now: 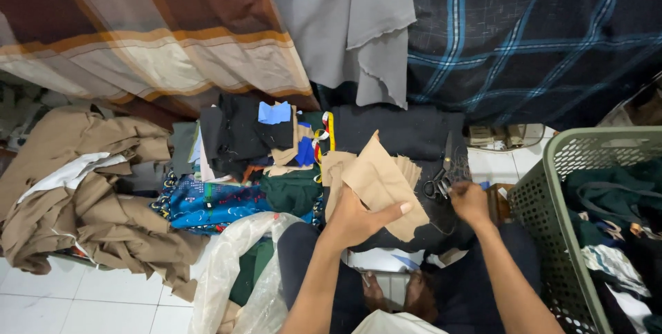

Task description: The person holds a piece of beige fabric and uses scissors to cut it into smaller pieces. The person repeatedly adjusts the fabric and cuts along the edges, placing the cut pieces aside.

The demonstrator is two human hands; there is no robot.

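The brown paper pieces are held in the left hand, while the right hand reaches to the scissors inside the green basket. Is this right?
Not quite. In the head view the left hand holds the brown paper pieces, and the right hand reaches to the scissors, but they lie on dark cloth, outside the green basket.

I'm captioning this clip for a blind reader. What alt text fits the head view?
Seen from above, a seated person's left hand holds tan fabric pieces over dark cloth, while the right hand reaches beside black scissors. Heaps of fabric lie around, with a green laundry basket at right.
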